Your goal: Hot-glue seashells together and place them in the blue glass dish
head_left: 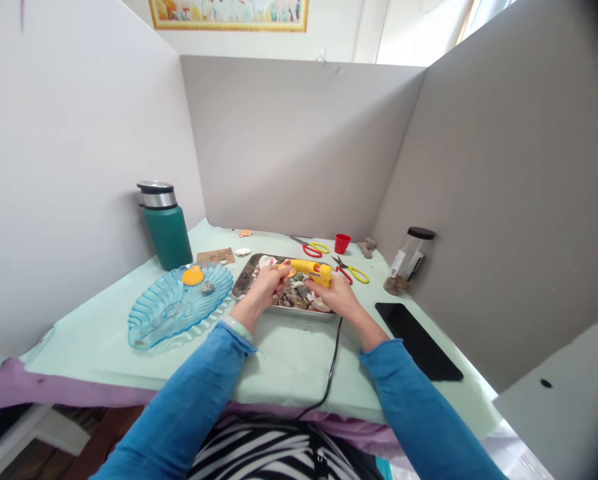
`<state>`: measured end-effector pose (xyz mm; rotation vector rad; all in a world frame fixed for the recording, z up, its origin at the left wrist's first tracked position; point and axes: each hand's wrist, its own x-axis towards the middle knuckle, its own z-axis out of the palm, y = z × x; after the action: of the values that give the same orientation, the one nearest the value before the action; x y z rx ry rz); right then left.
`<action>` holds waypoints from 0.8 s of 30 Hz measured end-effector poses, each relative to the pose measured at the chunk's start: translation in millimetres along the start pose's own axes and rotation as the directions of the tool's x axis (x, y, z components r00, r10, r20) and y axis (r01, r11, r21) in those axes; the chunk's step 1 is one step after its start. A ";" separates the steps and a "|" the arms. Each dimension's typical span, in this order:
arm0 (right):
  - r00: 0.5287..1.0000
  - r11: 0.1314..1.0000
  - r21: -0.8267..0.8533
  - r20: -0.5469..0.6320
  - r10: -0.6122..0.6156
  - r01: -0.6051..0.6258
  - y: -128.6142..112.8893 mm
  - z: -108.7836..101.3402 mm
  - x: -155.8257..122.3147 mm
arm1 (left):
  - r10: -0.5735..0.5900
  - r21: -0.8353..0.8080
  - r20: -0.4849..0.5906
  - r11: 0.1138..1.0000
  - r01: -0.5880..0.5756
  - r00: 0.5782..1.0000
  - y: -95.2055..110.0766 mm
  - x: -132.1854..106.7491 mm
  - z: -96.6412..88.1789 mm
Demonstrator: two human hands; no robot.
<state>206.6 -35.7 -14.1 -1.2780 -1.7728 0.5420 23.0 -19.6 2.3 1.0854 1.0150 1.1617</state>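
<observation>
Wrapped round the grip of a yellow hot glue gun (311, 268) is my right hand (341, 293); the gun's nozzle points left. My left hand (273, 280) pinches a small orange piece, seemingly a shell (287, 269), right at the nozzle. Both hands are above a metal tray (299, 311) filled with shells and small stones (299, 293). From the gun a black cord (335, 357) runs down over the table's front edge. To the left lies a blue scalloped glass dish (173, 313), with an orange shell (193, 275) and a small grey shell-like piece (207, 287) in it.
A green bottle (167, 230) stands behind the dish, near brown cardboard (216, 256). Red-and-yellow scissors (315, 249), similar pliers-like cutters (351, 270) and a red cup (342, 244) lie at the back. On the right are a black-lidded jar (406, 263) and a black slab (419, 340). Grey panels (299, 147) enclose the table.
</observation>
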 end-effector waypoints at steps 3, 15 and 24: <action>1.000 1.000 -0.002 -0.008 -0.005 0.005 -1.4 -0.6 -0.4 | 0.006 0.000 0.007 1.000 -0.006 1.000 0.4 -0.4 -0.1; 1.000 1.000 -0.001 -0.004 -0.024 0.024 2.5 0.5 0.8 | 0.013 0.027 0.018 1.000 -0.014 1.000 0.5 -1.0 0.8; 1.000 1.000 -0.008 0.013 -0.019 0.019 1.1 -0.2 -0.3 | -0.003 0.014 -0.005 1.000 0.003 1.000 0.5 -0.1 1.5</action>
<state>207.4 -35.6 -14.9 -1.2646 -1.7974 0.5343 24.4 -19.8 3.1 1.0920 1.0295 1.1567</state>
